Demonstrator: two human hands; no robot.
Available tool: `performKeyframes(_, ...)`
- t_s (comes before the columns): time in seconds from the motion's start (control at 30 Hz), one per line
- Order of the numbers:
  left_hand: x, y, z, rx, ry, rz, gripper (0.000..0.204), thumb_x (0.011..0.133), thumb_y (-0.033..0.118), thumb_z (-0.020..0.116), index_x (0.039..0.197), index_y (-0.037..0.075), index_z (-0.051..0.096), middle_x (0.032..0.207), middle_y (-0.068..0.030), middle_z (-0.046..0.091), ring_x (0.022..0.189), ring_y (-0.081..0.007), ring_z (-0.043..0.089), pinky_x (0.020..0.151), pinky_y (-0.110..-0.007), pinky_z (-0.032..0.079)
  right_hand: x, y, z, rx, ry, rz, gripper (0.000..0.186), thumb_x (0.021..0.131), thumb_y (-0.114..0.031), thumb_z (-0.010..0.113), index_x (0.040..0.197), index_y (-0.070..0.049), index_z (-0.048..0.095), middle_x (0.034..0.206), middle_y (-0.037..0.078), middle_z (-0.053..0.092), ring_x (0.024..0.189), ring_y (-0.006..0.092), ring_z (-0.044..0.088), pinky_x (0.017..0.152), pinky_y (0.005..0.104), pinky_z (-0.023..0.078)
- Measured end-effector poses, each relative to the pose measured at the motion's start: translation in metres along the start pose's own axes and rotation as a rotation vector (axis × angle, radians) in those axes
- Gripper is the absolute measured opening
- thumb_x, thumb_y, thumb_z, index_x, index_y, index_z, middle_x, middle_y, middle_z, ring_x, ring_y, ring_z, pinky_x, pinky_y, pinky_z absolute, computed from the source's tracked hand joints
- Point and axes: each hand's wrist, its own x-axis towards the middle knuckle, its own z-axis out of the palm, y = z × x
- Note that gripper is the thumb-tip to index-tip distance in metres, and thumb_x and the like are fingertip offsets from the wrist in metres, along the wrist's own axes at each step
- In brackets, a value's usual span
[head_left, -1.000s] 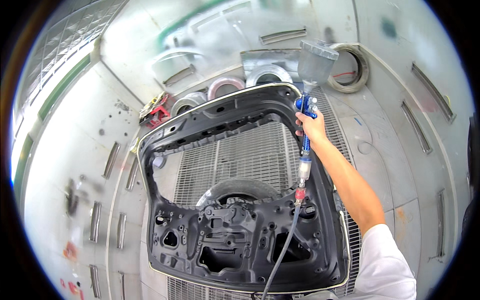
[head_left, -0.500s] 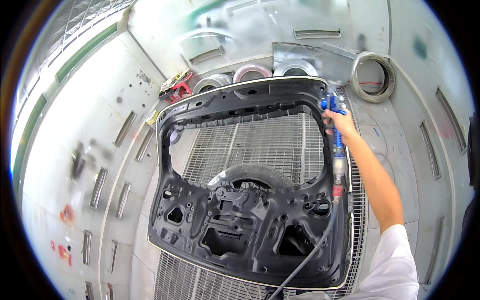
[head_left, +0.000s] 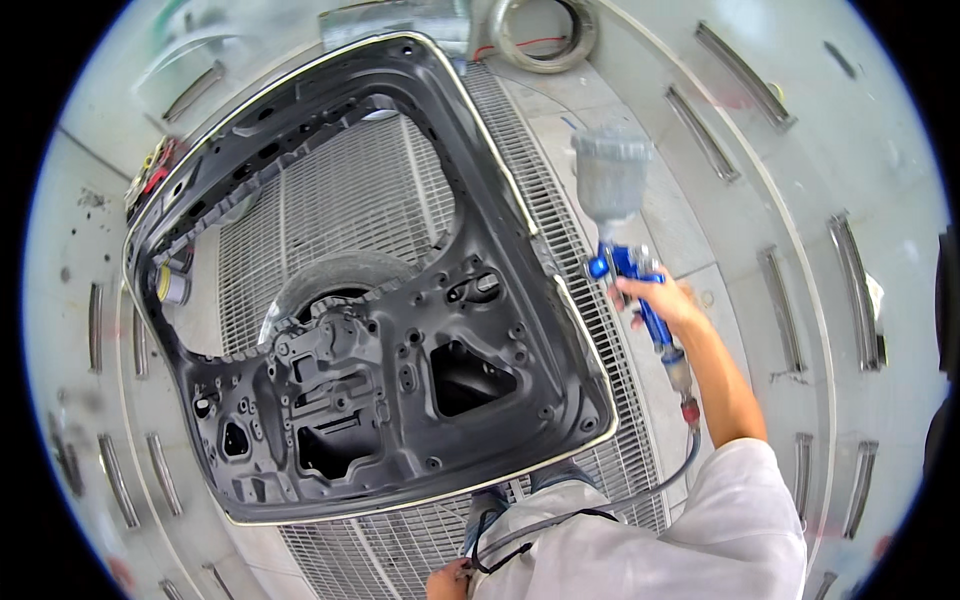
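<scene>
Clearly, a black car tailgate (head_left: pixel 398 410), a grey air hose (head_left: pixel 662 484) and a blue gravity-feed spray gun (head_left: pixel 632 264) just right of the tailgate.
Good handling would keep the hose clear and the cloudy cup (head_left: pixel 612 180) upright, its contents indistinct; the right hand (head_left: pixel 668 300) grips the gun, the left hand's (head_left: pixel 448 582) hold, low beside the hose, I cannot tell.

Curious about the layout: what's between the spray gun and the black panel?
In the head view, metal floor grating shows between the spray gun and the black panel.

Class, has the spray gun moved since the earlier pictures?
Yes: against the black panel, the spray gun has moved right, beyond its right edge.
</scene>
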Motion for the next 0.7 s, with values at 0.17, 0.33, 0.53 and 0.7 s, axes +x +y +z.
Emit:
performKeyframes(0.17, 0.025, -0.027, -0.046, 0.106, -0.121, 0.095, 0.038, 0.071, 0.014, 0.067, 0.109, 0.018, 0.070, 0.096, -0.0171, 0.070, 0.088, -0.0344, 0.067, 0.078, -0.042, 0.054, -0.094, 0.085, -0.008, 0.056, 0.185, 0.079, 0.021, 0.090, -0.021, 0.062, 0.100, -0.003, 0.064, 0.089, 0.008, 0.067, 0.074, 0.0137, 0.061, 0.048, 0.0303, 0.050)
performKeyframes(0.33, 0.030, -0.098, -0.049, 0.159, -0.084, 0.229, 0.030, 0.078, 0.019, 0.062, 0.106, 0.013, 0.070, 0.090, -0.0191, 0.069, 0.081, -0.0365, 0.067, 0.073, -0.044, 0.053, -0.181, 0.140, 0.026, 0.117, 0.259, 0.113, 0.020, 0.090, -0.020, 0.063, 0.100, -0.002, 0.064, 0.088, 0.007, 0.067, 0.074, 0.0141, 0.062, 0.048, 0.0308, 0.050)
performKeyframes(0.53, 0.077, -0.200, -0.105, 0.428, 0.389, 0.129, 0.028, 0.088, 0.025, 0.055, 0.081, 0.000, 0.066, 0.081, -0.0225, 0.066, 0.078, -0.0406, 0.063, 0.072, -0.053, 0.048, -0.255, 0.165, 0.061, 0.153, 0.217, 0.160, 0.027, 0.089, -0.020, 0.065, 0.109, -0.002, 0.063, 0.090, 0.008, 0.067, 0.078, 0.0144, 0.062, 0.049, 0.0305, 0.051)
performKeyframes(0.7, 0.115, -0.076, -0.195, -0.313, 0.939, 0.085, 0.036, 0.090, 0.010, 0.049, 0.120, -0.008, 0.056, 0.107, -0.0272, 0.066, 0.097, -0.0389, 0.065, 0.083, -0.044, 0.049, -0.269, 0.162, 0.076, 0.099, 0.152, 0.167, 0.026, 0.087, -0.021, 0.068, 0.103, 0.000, 0.065, 0.084, 0.007, 0.066, 0.076, 0.0147, 0.063, 0.049, 0.0293, 0.053)
